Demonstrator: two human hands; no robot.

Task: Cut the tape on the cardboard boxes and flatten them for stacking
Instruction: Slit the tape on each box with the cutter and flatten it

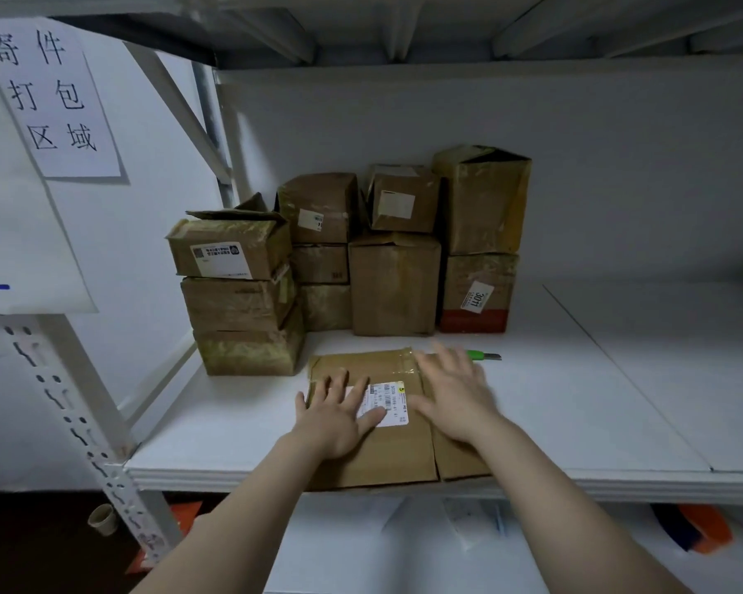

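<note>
In the head view, the flattened cardboard box (382, 456) lies on the white shelf (575, 400), at 6 o'clock from the stacked boxes (395, 285). The left hand (339, 415) and the right hand (455, 400) press on it with fingers spread (likely to squeeze it flat). The green utility knife (483, 355) lies at 1 o'clock from the right hand, within reach.

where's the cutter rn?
Head view, right of centre: the green cutter lies on the white shelf, just beyond the right hand and in front of the red-bottomed box.
</note>
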